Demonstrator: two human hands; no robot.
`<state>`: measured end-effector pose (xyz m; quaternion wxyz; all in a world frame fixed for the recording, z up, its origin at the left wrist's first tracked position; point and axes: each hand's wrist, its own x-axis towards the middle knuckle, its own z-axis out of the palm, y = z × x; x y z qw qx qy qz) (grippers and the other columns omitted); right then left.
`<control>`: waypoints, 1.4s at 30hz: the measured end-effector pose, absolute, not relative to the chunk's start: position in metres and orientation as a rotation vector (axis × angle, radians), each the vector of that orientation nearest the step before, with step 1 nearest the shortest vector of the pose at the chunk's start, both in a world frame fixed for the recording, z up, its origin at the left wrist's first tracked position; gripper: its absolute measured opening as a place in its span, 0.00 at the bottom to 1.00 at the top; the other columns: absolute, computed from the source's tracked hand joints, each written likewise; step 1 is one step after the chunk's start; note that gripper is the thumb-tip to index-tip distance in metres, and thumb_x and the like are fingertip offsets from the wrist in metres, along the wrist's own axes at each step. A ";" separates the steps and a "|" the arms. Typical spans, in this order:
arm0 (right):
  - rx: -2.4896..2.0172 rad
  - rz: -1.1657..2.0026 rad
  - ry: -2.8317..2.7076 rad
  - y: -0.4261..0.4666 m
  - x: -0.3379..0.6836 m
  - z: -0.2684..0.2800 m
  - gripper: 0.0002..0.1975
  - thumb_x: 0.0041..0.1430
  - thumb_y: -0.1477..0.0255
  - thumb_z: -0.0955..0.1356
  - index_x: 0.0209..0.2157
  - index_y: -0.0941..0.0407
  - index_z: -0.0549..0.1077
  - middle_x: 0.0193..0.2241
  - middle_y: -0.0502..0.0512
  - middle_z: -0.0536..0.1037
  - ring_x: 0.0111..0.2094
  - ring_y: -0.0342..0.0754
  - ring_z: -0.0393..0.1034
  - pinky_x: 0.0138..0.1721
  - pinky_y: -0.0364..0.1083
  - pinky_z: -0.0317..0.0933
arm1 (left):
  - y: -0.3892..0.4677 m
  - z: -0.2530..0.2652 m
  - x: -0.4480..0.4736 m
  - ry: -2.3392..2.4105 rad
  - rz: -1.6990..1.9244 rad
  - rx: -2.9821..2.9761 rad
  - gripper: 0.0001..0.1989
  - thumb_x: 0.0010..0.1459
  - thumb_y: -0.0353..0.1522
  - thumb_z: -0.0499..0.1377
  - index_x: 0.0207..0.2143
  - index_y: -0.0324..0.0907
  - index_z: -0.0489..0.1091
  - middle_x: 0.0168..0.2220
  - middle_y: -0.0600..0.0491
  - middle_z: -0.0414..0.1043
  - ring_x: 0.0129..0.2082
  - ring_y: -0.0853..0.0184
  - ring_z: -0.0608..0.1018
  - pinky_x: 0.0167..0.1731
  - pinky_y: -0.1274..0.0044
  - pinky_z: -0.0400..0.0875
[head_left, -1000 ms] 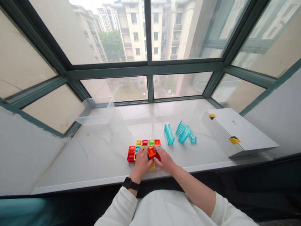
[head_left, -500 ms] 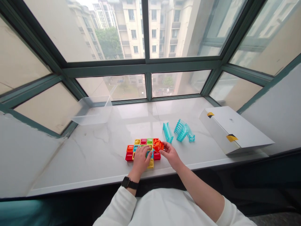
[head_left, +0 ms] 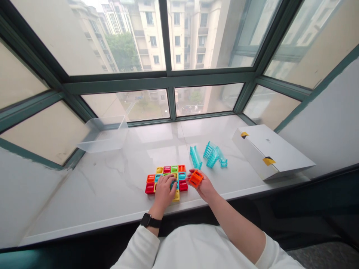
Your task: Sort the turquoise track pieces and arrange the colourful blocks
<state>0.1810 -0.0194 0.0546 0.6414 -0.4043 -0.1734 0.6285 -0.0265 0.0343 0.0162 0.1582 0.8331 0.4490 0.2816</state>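
Note:
Colourful hollow cube blocks [head_left: 182, 186] in red, orange, yellow, green and blue stand side by side in a group on the white marble sill. Over the middle of this group lies my left hand [head_left: 162, 192], fingers apart and resting on the blocks, covering several of them. Just right of the group, my right hand [head_left: 206, 187] grips an orange block [head_left: 195, 179] between thumb and fingers, its slotted opening facing up. Behind that hand are a straight clear teal track piece [head_left: 195, 157] and a curved teal track piece [head_left: 211, 154].
A clear plastic bin [head_left: 103, 144] sits at the back left of the marble sill [head_left: 84, 201]. At the right stands a white box [head_left: 275, 149] with yellow-and-black tabs. Green-framed windows [head_left: 168, 82] enclose the sill at the back and sides.
My right hand has drawn the orange block away from the group's right side and turned it, uncovering a blue block. My left hand stays on the blocks. The view has shifted slightly.

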 end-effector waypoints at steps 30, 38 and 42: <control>-1.306 0.545 -1.423 -0.043 0.181 0.049 0.29 0.62 0.69 0.72 0.64 0.46 0.66 0.58 0.60 0.71 0.56 0.56 0.72 0.47 0.53 0.77 | 0.012 0.051 0.022 0.903 0.813 1.209 0.29 0.57 0.49 0.69 0.54 0.44 0.70 0.45 0.47 0.80 0.43 0.59 0.83 0.44 0.69 0.80; -1.492 0.353 -1.455 -0.056 0.224 0.032 0.30 0.61 0.67 0.73 0.63 0.50 0.67 0.55 0.60 0.76 0.54 0.58 0.75 0.55 0.57 0.73 | 0.022 0.054 0.014 1.029 0.777 1.726 0.19 0.68 0.45 0.58 0.55 0.46 0.73 0.48 0.46 0.80 0.47 0.57 0.82 0.50 0.63 0.77; -1.687 0.274 -1.352 -0.065 0.267 0.008 0.28 0.60 0.61 0.73 0.60 0.52 0.68 0.53 0.62 0.78 0.53 0.60 0.75 0.54 0.59 0.73 | 0.035 0.052 -0.002 1.183 0.883 2.008 0.14 0.68 0.40 0.57 0.52 0.46 0.74 0.51 0.45 0.78 0.54 0.53 0.78 0.57 0.58 0.72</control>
